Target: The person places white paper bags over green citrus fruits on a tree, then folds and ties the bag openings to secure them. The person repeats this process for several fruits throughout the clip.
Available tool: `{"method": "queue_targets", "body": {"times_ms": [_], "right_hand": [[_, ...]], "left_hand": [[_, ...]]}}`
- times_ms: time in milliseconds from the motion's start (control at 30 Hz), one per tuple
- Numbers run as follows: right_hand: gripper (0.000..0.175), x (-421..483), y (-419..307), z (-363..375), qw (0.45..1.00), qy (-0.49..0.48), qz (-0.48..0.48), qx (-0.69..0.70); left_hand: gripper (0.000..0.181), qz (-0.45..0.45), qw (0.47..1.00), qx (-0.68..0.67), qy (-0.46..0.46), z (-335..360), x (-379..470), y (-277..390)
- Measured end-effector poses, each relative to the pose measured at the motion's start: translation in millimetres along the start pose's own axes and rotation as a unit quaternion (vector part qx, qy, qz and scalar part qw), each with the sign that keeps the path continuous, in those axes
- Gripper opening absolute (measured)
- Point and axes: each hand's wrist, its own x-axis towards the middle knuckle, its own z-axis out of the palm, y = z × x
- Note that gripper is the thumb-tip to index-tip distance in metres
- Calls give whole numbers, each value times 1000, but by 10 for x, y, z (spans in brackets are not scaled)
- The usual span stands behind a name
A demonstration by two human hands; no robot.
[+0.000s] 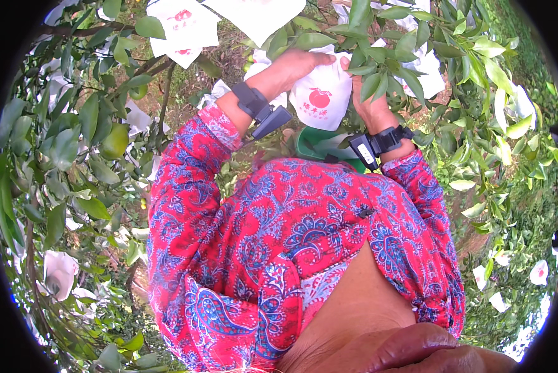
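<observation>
A white paper fruit bag [322,95] with a red fruit print and writing hangs between my two hands. My left hand [295,67] grips its upper left edge, the thumb lying over the top. At the bag's upper right edge, my right hand [370,105] holds on with fingertips and thumb, partly covered by green leaves [377,58]. The bag's top is gathered and lies close under the branch; whether a fruit is inside cannot be seen. Below the bag, at my waist, is a green plastic container [314,142] with something pale in it.
Other white bags [183,28] hang on the branches ahead, with more bags [59,275] at the left. Unbagged green fruit [115,141] hangs among the left leaves. A branch [155,67] crosses at the upper left. Leafy twigs [484,130] crowd the right side.
</observation>
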Motion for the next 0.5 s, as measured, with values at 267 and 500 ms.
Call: {"method": "queue_targets", "body": {"times_ms": [267, 500], "right_hand": [[29, 57, 205, -47, 993, 8, -61, -98], [25, -93, 39, -60, 984, -1, -59, -170]], "left_hand": [[38, 133, 983, 116, 40, -75, 109, -194], [35, 43, 998, 19, 52, 49, -31, -19]]}}
